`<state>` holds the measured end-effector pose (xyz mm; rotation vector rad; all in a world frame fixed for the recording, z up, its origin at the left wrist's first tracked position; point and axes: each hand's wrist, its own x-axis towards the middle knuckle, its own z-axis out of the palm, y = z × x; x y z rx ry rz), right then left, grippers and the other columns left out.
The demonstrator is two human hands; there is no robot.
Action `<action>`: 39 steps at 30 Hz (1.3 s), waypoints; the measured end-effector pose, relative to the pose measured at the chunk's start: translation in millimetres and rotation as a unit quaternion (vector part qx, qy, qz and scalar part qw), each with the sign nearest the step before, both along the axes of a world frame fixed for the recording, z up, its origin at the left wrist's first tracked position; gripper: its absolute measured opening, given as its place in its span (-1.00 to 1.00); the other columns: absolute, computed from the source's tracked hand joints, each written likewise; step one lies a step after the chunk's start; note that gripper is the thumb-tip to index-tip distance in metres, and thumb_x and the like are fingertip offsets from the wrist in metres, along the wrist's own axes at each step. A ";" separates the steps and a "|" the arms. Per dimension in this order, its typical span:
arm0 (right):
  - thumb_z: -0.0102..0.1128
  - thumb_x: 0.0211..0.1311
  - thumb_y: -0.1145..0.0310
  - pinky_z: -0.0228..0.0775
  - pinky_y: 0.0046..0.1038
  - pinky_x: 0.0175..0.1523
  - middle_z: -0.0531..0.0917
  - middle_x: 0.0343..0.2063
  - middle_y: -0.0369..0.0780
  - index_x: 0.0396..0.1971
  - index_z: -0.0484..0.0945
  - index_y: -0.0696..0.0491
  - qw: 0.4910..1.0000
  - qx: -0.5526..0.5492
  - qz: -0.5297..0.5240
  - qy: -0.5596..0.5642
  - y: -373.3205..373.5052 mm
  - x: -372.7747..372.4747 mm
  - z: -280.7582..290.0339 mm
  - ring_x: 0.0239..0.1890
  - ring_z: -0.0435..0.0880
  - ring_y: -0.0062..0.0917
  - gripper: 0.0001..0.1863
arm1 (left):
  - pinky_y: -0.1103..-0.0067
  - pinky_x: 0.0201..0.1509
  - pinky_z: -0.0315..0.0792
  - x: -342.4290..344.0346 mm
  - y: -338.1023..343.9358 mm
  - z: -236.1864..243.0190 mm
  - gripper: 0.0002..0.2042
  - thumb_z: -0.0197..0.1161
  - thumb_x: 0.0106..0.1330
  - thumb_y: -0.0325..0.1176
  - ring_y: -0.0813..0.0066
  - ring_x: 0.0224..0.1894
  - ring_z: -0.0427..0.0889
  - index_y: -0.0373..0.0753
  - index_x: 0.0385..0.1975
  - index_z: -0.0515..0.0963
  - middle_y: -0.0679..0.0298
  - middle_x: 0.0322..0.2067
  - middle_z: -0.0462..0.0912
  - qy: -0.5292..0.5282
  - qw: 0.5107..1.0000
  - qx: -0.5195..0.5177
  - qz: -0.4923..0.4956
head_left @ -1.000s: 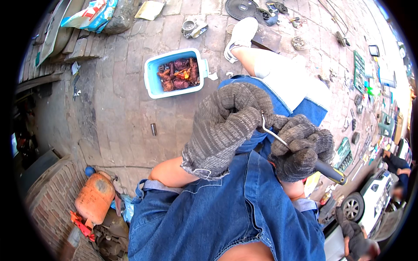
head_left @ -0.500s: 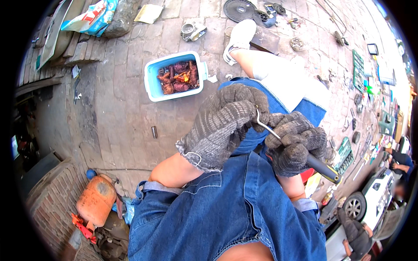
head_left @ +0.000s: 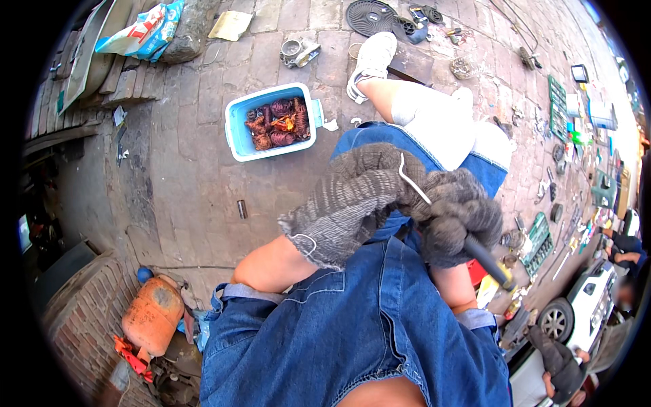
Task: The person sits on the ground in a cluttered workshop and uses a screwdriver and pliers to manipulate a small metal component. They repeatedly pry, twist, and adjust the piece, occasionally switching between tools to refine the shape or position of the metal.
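Observation:
Both of my hands wear grey knit gloves and meet above my lap, over blue denim clothing. My right hand (head_left: 456, 211) grips the dark handle (head_left: 489, 262) of a thin metal hook tool (head_left: 411, 180) whose bent tip points up between the hands. My left hand (head_left: 352, 197) is curled against the right one, beside the hook. What lies inside its fingers is hidden. A light blue tub (head_left: 234, 130) filled with reddish-brown wire coils (head_left: 278, 122) stands on the brick paving ahead and to the left.
My leg stretches forward, ending in a white shoe (head_left: 369, 61). An orange gas cylinder (head_left: 152, 315) lies at lower left. A round fan grille (head_left: 369, 15) and metal parts sit ahead. Tool trays (head_left: 541, 234) line the right, with a white car (head_left: 586, 302) and a crouching person (head_left: 556, 353).
My hands stay pressed together. The hook's tip has risen a little, and my left hand has flattened and turned over the right.

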<state>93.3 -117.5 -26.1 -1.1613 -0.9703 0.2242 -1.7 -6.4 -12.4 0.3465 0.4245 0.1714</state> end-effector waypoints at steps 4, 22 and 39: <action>0.06 0.14 0.18 0.37 -0.38 -0.45 0.45 -0.75 -0.22 -0.58 0.33 0.06 0.976 -0.024 0.103 0.188 -6.2 4.6 13.9 -0.69 0.40 -0.54 -0.72 | 0.64 -0.27 0.40 0.3 -2.2 -18.6 -0.87 0.10 0.16 -0.42 0.54 -0.36 0.48 -0.31 -0.34 0.45 0.23 -0.37 0.51 -0.079 0.996 -0.036 -0.010; 0.13 0.07 0.10 0.42 -0.05 -0.22 0.50 -0.72 -0.20 -0.64 0.40 0.04 0.971 0.027 0.008 0.237 -9.1 -4.8 15.9 -0.65 0.46 -0.51 -0.68 | 0.57 -0.30 0.42 5.4 -10.4 1.7 -0.88 0.19 0.04 -0.39 0.53 -0.39 0.42 -0.23 -0.55 0.39 0.23 -0.45 0.41 -0.009 0.980 0.185 0.069; 0.14 0.07 0.15 0.37 -0.09 -0.09 0.53 -0.68 -0.18 -0.64 0.44 0.04 0.966 0.075 0.016 0.249 -12.4 -6.4 15.0 -0.62 0.50 -0.51 -0.72 | 0.54 -0.28 0.44 5.8 -15.4 2.7 -0.94 0.14 0.07 -0.52 0.46 -0.35 0.49 -0.29 -0.50 0.41 0.17 -0.38 0.50 -0.019 0.833 0.526 0.172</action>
